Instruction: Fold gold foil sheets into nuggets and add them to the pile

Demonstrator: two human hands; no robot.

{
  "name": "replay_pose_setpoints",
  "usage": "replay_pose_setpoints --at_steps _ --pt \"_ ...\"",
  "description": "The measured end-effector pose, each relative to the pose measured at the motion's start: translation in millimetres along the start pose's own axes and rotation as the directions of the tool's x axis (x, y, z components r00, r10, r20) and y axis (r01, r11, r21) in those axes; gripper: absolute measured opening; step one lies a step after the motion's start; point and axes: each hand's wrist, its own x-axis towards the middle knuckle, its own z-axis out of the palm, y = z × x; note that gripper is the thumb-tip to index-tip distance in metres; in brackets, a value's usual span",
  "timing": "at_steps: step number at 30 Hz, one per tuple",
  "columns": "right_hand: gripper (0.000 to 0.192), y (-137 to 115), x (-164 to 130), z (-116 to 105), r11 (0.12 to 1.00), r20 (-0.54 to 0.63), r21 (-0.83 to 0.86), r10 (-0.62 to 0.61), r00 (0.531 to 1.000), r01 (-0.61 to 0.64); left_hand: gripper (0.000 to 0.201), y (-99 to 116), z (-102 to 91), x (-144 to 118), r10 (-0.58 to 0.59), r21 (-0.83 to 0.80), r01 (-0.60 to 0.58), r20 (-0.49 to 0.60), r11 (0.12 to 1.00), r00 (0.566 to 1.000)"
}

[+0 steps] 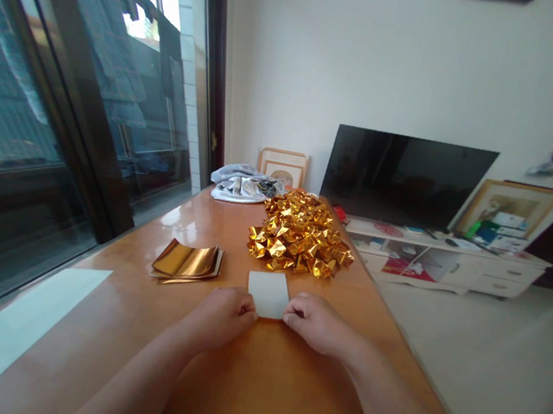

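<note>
left hand point(226, 312) and right hand point(315, 321) each pinch a near corner of the pale sheet point(267, 293) on the table point(263, 393), gold foil stack point(185, 260) to its left, crumpled-looking gold heap point(303, 237) just beyond, cloth pile point(243, 188) at far end.

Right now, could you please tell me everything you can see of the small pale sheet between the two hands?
The pale sheet is small, roughly rectangular and paper-like, its upper face plain off-white. A narrow orange-brown line shows along its near edge; I can't tell what makes it. It lies about flat on the glossy table, just nearer than the gold foil heap. The left hand and right hand pinch its near corners.
</note>
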Motion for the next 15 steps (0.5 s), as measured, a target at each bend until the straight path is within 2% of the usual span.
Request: replay_pose_setpoints --at_steps 11,15 --pt "0.019 7.9 2.9 8.6 0.986 -0.063 0.019 0.169 0.984 -0.169 0.021 -6.3 2.5 2.7 -0.067 0.063 0.069 -0.038 0.996 0.997" --pt "0.02 9.4 3.8 9.5 0.983 -0.058 0.014 0.184 0.981 -0.184 0.022 -5.6 2.7 3.4 -0.111 0.075 0.114 -0.038 0.991 0.993"
